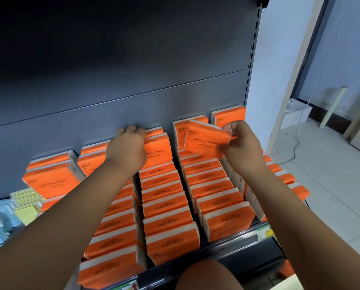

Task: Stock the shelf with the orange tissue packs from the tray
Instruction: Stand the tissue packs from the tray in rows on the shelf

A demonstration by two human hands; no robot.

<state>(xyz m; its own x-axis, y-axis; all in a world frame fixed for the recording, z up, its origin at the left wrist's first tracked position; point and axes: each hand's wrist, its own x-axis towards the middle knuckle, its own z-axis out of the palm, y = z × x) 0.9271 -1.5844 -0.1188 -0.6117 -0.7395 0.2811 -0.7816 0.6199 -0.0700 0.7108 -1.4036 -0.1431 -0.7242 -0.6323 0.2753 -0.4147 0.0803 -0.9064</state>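
Right hand point(241, 143): thumb and fingers clamped on the right end of one orange film-wrapped rectangular tissue pack point(204, 141). The pack is in the air, tilted, over the rear of the second row from the right and near the dark grey sheet-metal back panel point(133, 91). Print on it: "COTTON TISSUE" in dark letters, with a small logo at the upper left corner. The finer line below is unreadable.

Left hand point(131, 143): on the rear packs of the middle rows, fingers curled over their tops at the back panel. Can't tell if it grips or only presses.

Dark metal shelf point(237, 245): several front-to-back rows of stocked orange packs point(166, 206), on edge, leaning and touching. Same "COTTON TISSUE" print, glossy wrap, white bands along the edges. The yellow-green tag point(264, 233) on the front rail is unreadable.

Far left: pastel blue and yellow packs point(18, 206). Right: white tiled floor point(331, 164), white box point(296, 111).
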